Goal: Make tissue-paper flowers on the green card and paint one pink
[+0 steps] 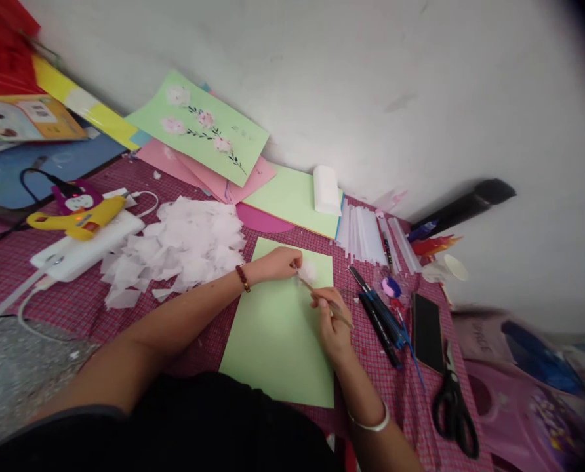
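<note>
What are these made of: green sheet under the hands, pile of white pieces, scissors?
Sheet: paper or thin card, matte; flat, straight-edged, no sharp glare.
White pieces: probably tissue or other thin paper, matte; thin, overlapping, soft-looking, though thin fabric isn't ruled out.
Scissors: handles likely plastic, judging by the smooth black loops; greyish blades look like metal.

Wall (351, 98): moderately lit, soft grey, light source unclear
Green sheet (273, 334): soft, faint shading around the right hand (334, 321)
White paper scraps (189, 242): bright patch, fine detail washed out
Glue gun (88, 223): small orange glow
Black shirt (223, 426): dark, folds barely readable
Bags (509, 413) at right: blurred, stretched by the wide lens
Upper right corner: black vignette
</note>
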`<state>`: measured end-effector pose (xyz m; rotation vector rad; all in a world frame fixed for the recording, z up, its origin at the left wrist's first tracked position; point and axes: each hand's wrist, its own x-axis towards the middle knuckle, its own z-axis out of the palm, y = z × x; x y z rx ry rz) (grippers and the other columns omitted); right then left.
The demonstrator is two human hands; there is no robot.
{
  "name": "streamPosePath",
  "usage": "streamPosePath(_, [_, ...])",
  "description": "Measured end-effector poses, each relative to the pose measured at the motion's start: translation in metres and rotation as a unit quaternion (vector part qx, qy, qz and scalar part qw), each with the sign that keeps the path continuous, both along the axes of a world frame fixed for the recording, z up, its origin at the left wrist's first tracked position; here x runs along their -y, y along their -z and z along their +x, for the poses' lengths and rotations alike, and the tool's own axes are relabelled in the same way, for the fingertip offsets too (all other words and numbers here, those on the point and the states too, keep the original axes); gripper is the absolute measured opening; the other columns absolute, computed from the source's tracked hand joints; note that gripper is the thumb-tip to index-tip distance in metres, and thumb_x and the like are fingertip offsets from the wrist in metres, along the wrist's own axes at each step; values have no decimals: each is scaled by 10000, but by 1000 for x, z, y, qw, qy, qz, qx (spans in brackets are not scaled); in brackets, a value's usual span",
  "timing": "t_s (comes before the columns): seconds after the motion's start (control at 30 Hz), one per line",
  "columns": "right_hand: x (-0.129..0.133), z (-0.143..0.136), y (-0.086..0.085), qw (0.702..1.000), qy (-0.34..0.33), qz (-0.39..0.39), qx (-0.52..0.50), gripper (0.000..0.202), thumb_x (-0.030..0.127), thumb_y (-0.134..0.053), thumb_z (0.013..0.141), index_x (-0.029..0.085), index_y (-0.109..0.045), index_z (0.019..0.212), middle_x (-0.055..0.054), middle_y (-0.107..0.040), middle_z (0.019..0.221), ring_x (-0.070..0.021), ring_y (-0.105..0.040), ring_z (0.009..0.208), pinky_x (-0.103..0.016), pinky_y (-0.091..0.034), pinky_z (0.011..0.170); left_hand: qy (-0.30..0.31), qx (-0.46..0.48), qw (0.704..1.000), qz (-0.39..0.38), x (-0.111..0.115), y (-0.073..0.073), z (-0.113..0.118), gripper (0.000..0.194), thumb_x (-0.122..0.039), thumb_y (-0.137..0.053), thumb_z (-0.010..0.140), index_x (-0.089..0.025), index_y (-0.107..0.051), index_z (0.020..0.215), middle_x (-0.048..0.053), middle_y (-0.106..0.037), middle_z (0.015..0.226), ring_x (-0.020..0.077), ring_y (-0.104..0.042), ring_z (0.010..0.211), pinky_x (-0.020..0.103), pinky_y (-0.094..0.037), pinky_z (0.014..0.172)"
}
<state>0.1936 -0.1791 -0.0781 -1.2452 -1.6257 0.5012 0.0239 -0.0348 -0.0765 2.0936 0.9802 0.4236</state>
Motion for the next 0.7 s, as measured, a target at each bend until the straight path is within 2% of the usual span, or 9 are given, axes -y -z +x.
streamPosePath(0.33, [-4, -3, 8, 990, 7, 22, 141, 234, 168, -440, 959, 229, -623, 1091, -49, -616, 966, -152, -631, 857, -273, -512, 708, -2, -19, 1000, -7, 4, -13, 2, 155, -60, -548, 704, -146, -641, 793, -10, -637, 714, 128, -553, 658, 217, -364, 579])
streamPosePath(0.57, [-2, -6, 7, 970, 10, -9, 244, 251, 183, -415, 968, 212, -639, 1077, -73, -622, 1006, -162, -640, 836, -265, -511, 667, 0, -1, 1000, -12, 2, -9, 0, 180, -84, -551, 671, -145, -641, 815, 4, -649, 739, 143, -571, 678, 227, -397, 608])
streamPosePath(0.7, [-1, -11, 4, 955, 6, -13, 298, 225, 181, -435, 958, 212, -646, 1032, -92, -611, 1083, -174, -621, 841, -283, -502, 668, -7, 34, 998, -58, -3, -7, -3, 243, -73, -522, 616, -139, -617, 830, 7, -638, 743, 143, -573, 674, 222, -404, 584])
